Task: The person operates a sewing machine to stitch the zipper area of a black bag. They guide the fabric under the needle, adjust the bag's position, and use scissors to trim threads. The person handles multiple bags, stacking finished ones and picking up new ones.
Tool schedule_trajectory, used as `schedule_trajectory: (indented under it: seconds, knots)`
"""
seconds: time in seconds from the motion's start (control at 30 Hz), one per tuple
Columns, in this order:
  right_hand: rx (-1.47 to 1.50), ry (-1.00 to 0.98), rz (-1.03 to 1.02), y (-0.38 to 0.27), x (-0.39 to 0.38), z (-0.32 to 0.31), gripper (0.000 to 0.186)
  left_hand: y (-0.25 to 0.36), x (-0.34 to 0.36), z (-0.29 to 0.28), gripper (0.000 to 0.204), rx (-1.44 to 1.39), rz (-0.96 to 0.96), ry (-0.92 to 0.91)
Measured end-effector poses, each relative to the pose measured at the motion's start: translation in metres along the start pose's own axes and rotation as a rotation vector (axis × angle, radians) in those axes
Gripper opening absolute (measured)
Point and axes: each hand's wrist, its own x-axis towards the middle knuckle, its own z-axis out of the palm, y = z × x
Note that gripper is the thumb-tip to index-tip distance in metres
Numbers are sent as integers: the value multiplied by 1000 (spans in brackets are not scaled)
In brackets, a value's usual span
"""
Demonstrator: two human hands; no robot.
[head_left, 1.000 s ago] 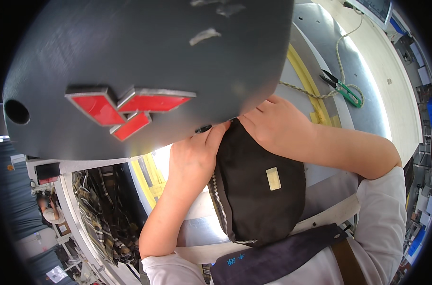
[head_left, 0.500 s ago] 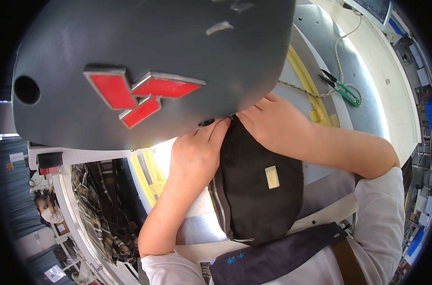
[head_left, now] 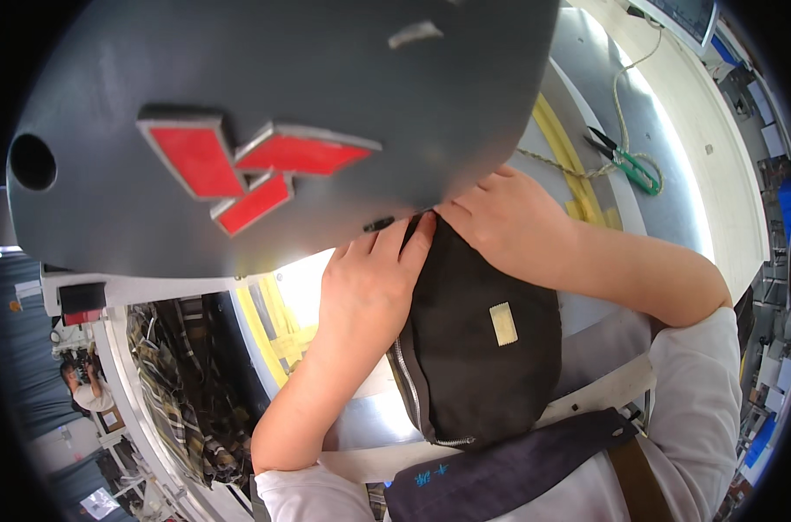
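Note:
A dark cloth piece point(head_left: 487, 374) with a metal zipper point(head_left: 408, 383) along its left side and a small pale patch point(head_left: 503, 324) lies under the large grey sewing machine head point(head_left: 326, 78). My left hand point(head_left: 369, 283) holds the cloth's upper left edge, thumb on the fabric and fingers bent together. Against the upper right edge, my right hand point(head_left: 509, 226) presses with closed fingers. The machine head hides some fingertips of both hands, and also the spot where the cloth's tip meets the machine.
Green-handled thread snips point(head_left: 635, 171) on a cord point(head_left: 623, 96) lie at the right of the metal table. Yellow tape strips point(head_left: 578, 187) mark the work surface. Plaid fabric point(head_left: 174, 391) hangs at the left. Another person point(head_left: 89, 387) sits far left.
The cloth with its pale patch has shifted slightly right. My left hand has slid a little right along its edge, while my right hand stays almost where it was.

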Motion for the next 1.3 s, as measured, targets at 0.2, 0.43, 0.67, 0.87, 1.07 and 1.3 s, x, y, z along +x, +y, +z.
schedule_trajectory:
  seconds: [0.2, 0.43, 0.67, 0.87, 1.07, 1.3]
  knots:
    - [24, -22, -9, 3, 2, -1, 20, -1, 1, 1, 42, -10, 6, 8]
    - [40, 10, 3, 1, -1, 1, 21, -1, 1, 0, 42, -20, 2, 0]
    - [49, -38, -50, 5, 1, -2, 21, -4, 0, 1, 42, -135, -66, 31]
    - [40, -23, -52, 5, -1, 0, 18, -9, -1, 3, 33, -277, -125, 55]
    - [68, 21, -51, 8, 0, 3, 16, -8, 0, 5, 31, -301, -127, 92]
    - [78, 27, -59, 11, 0, 5, 15, -5, 1, 5, 30, -313, -143, 102]
